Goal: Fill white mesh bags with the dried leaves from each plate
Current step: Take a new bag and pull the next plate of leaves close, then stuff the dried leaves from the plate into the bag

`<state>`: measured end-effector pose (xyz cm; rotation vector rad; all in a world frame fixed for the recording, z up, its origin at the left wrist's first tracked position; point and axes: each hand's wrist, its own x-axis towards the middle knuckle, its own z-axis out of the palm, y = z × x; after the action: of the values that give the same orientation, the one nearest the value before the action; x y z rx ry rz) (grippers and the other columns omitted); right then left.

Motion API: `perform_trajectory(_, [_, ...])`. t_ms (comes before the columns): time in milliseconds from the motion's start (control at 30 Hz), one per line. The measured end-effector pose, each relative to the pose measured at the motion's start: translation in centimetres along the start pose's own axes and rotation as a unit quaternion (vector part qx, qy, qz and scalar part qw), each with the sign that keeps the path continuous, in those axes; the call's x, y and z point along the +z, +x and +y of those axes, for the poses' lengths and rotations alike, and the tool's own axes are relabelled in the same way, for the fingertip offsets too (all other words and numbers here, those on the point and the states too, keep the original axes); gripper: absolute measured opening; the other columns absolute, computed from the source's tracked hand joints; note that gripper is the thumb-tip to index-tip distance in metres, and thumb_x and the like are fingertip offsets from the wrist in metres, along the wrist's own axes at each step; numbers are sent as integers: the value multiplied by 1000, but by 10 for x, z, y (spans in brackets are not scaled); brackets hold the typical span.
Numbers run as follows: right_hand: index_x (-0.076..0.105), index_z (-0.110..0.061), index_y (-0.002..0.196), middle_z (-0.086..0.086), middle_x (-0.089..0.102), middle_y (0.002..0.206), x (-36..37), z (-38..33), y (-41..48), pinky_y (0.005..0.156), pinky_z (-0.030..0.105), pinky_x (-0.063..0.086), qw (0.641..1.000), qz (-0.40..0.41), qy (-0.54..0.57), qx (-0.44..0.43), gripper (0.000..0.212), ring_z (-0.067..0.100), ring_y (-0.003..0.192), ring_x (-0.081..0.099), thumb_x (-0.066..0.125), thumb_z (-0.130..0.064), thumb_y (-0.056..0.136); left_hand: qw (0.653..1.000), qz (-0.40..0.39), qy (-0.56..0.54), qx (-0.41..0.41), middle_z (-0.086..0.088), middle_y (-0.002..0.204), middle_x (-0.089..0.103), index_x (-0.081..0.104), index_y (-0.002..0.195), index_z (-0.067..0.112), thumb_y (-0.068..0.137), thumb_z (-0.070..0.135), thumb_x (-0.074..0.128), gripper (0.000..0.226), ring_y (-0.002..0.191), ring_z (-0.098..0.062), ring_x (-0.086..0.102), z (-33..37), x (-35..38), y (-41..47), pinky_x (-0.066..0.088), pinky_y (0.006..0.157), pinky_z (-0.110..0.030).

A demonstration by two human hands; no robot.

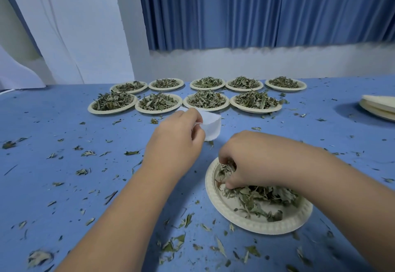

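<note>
On the blue counter (53, 117), the left hand (177, 137) pinches the white mesh bag (211, 126) by its rim, at eleven o'clock from the near plate (256, 228), probably to keep its mouth open. The right hand (248, 160) curls round a clump of dried leaves (225, 170) at that plate's ten o'clock edge, a short carry away. Nine full plates (158, 111) wait at twelve o'clock, and a stack of bare plates (378, 109) sits at two.

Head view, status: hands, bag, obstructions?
Left hand holds small white mesh bag. Right hand grips dried green leaves on near cream paper plate. Only loose leaf scraps on blue table between.
</note>
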<state>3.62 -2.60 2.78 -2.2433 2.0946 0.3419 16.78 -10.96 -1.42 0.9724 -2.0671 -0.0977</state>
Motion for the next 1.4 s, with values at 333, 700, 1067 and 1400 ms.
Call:
perform_trajectory(333, [65, -19, 97, -2, 56, 89, 6, -1, 0, 45, 23, 26, 999, 34, -18, -36, 16, 11, 58, 44, 62, -31, 86, 997, -75, 1, -29, 5, 81, 55, 62, 97, 19, 91, 18, 48, 15, 77, -15, 49, -4, 4, 2, 34, 52, -25])
perform_trajectory(700, [64, -34, 84, -14, 61, 83, 10, 21, -11, 73, 29, 51, 981, 120, 137, -64, 9, 4, 82, 57, 65, -43, 82, 996, -89, -18, -14, 11, 78, 52, 64, 98, 23, 95, 26, 50, 15, 78, -11, 52, -1, 2, 1, 46, 65, -30])
perform_trajectory(1067, [68, -41, 82, -9, 69, 71, 26, 45, -29, 62, 28, 49, 882, 258, 392, -35, 10, 10, 63, 61, 71, -39, 73, 994, -108, -17, 21, 9, 86, 55, 67, 103, 21, 97, 26, 50, 19, 86, -15, 55, 7, 2, -3, 49, 78, -35])
perform_trajectory(1400, [69, -33, 79, -17, 64, 76, 38, 36, -19, 66, 8, 40, 869, 363, 335, 10, 6, -2, 79, 56, 74, -30, 76, 993, -93, -52, 49, 11, 81, 56, 72, 104, 19, 94, 24, 56, 19, 80, -9, 53, 16, 8, -8, 43, 76, -24])
